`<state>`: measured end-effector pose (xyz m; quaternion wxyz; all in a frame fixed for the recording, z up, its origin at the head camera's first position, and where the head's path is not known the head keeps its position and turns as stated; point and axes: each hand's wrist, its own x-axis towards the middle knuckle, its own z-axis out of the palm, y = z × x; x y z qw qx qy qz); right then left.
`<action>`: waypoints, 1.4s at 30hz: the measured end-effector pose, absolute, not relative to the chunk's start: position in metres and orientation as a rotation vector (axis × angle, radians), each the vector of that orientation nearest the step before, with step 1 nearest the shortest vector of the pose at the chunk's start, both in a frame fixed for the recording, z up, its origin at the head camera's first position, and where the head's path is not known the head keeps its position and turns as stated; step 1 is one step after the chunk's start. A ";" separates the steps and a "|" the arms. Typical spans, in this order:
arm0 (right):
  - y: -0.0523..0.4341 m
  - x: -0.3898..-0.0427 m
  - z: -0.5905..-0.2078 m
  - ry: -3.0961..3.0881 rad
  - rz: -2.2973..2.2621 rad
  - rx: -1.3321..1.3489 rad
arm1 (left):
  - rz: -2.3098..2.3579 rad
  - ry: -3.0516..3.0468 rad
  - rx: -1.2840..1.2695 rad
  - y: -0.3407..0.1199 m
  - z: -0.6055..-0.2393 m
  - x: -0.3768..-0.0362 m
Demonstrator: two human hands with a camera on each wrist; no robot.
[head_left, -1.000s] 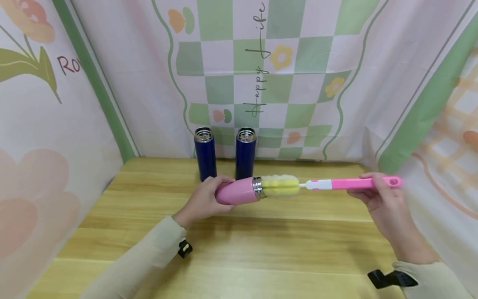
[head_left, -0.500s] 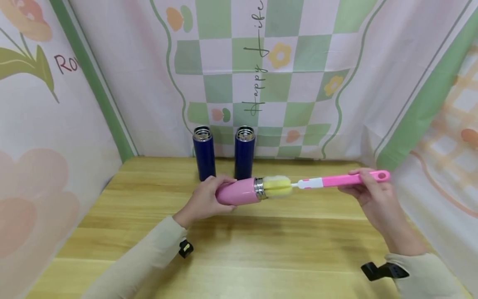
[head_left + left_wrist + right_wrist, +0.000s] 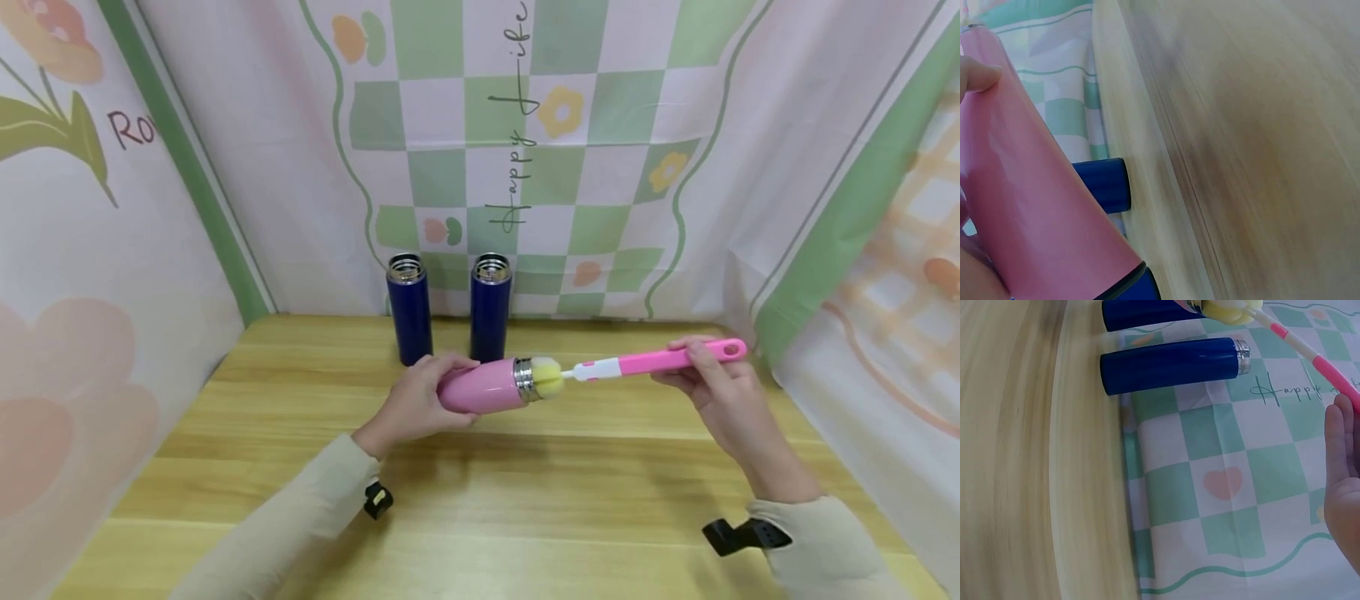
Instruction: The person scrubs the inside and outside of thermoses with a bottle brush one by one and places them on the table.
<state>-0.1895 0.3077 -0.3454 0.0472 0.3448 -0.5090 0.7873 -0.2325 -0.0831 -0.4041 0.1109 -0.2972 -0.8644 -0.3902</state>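
Observation:
My left hand (image 3: 423,396) grips a pink thermos bottle (image 3: 483,387) round its base end, tilted on its side with its steel neck to the right. In the left wrist view the pink bottle (image 3: 1041,175) fills the left side, a finger across it near the neck. My right hand (image 3: 720,387) pinches the pink handle of a bottle brush (image 3: 656,361). Its yellow and white sponge head (image 3: 547,377) is mostly inside the bottle's mouth, only the rear part showing. In the right wrist view the brush's sponge (image 3: 1225,309) shows at the top.
Two lidless navy blue bottles stand upright at the back of the wooden table (image 3: 525,500): a left one (image 3: 410,317) and a right one (image 3: 490,317), just behind the pink bottle. A checked cloth (image 3: 525,125) hangs behind them; printed cloths flank the table.
My right hand has moved left with the brush, and the sponge head has slid most of its length into the pink bottle. The left hand and bottle stay nearly still.

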 end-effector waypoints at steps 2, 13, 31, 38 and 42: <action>0.305 -0.191 -0.347 -1.566 2.386 1.048 | -1.164 -2.540 -0.869 -0.082 -0.404 -0.233; 0.293 -0.196 -0.353 -1.652 2.344 0.937 | -1.216 -2.557 -0.863 -0.080 -0.402 -0.235; 0.254 -0.197 -0.367 -1.977 2.266 0.732 | -1.195 -2.597 -1.023 -0.064 -0.394 -0.231; 0.251 -0.199 -0.371 -1.926 2.308 0.727 | -1.024 -2.631 -1.062 -0.065 -0.396 -0.226; 0.250 -0.198 -0.372 -1.916 2.314 0.711 | -1.019 -2.622 -1.069 -0.064 -0.401 -0.227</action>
